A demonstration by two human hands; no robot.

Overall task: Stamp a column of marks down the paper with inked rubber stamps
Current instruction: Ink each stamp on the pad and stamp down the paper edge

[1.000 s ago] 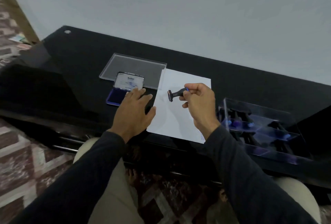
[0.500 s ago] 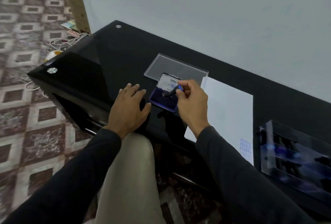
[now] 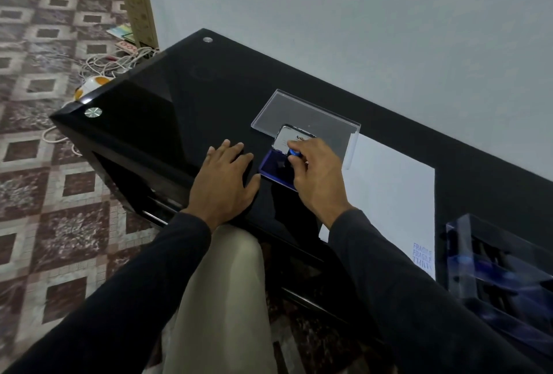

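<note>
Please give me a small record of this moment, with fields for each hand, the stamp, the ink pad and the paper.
left hand: flat on black table, beside ink pad
right hand: pinches stamp
stamp: blue-topped, over ink pad
ink pad: open, blue, lid raised
paper: right of pad, blue marks at near corner

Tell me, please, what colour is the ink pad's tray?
Dark blue, seen in the head view: the ink pad.

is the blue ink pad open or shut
Open. The blue ink pad has its white-labelled lid tipped up behind the bare inked tray, and the right hand holds the blue-topped rubber stamp over it.
</note>
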